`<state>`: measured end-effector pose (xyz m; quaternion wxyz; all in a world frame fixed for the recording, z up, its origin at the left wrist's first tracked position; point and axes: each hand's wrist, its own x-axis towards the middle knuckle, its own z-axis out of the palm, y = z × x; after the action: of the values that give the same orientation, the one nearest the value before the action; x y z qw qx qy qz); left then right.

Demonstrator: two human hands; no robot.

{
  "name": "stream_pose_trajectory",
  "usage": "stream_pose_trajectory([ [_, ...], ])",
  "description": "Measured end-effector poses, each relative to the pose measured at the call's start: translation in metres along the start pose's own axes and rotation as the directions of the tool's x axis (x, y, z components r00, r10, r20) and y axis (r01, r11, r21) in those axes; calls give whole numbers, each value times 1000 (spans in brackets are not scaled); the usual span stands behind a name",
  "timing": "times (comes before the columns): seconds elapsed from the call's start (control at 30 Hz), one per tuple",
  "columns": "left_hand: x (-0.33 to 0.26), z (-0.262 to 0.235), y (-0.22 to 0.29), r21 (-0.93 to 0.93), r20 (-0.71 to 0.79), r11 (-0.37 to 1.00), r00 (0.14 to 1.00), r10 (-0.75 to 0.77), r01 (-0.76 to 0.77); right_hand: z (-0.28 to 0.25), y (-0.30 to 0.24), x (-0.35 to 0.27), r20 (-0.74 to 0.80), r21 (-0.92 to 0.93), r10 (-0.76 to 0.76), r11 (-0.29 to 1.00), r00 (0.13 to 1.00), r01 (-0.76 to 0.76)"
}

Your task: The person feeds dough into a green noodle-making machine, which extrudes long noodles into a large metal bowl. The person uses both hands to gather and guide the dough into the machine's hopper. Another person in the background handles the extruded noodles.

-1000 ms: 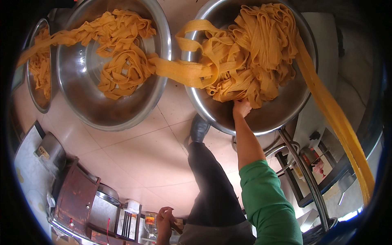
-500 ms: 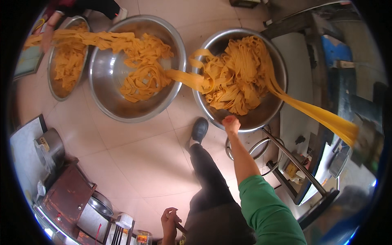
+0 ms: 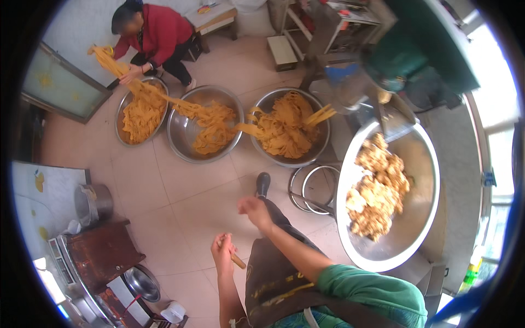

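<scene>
My left hand (image 3: 222,252) is closed around a short brown wooden stick (image 3: 238,261), low in front of my apron. Above my thigh, my right hand (image 3: 255,212) hangs with curled fingers; it is slightly blurred and nothing shows in it. Ahead on the floor, wide yellow noodle strips (image 3: 289,128) lie heaped in a round steel basin (image 3: 329,134). They trail left across a second basin (image 3: 183,123) to a third basin (image 3: 121,141). More yellow strips (image 3: 321,115) run from the nearer heap up to a machine (image 3: 350,87).
To my right, a big steel basin (image 3: 420,210) holds crumbly dough (image 3: 378,191). A round metal stand (image 3: 317,188) is beneath its left side. A crouching co-worker (image 3: 164,33) lifts strips at the far left. A brown cabinet (image 3: 104,254) stands at left.
My view has swung up and right, showing the dough basin and co-worker. My right hand has moved back from the noodle basin's rim toward my body. The left still holds the stick.
</scene>
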<state>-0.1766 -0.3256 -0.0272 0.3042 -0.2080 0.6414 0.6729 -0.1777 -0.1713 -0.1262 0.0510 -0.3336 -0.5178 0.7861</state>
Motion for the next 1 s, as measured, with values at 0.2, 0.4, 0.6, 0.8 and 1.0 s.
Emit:
stream_pose_trajectory([
  [0.2, -57, 34, 57, -69, 163, 994, 982, 94, -84, -85, -215, -185, 88, -606, -594, 606, 800, 516],
  [0.4, -103, 147, 63, -324, 567, 946, 805, 173, 24, -233, -254, -211, -276, -918, -766, 389, 580, 76],
  [0.6, -142, 302, 28, -413, 736, 905, 625, 262, 106, -236, -246, -229, 27, -708, -520, 593, 854, 384],
  [0.8, -100, 429, -2, 232, 765, 536, 492, 415, -812, -361, -252, -248, -153, -723, -465, 654, 872, 222],
  [1.0, -68, 497, -45, 846, 527, -119, 849, 39, -520, -499, -289, -277, -215, -782, -409, 616, 887, 94],
])
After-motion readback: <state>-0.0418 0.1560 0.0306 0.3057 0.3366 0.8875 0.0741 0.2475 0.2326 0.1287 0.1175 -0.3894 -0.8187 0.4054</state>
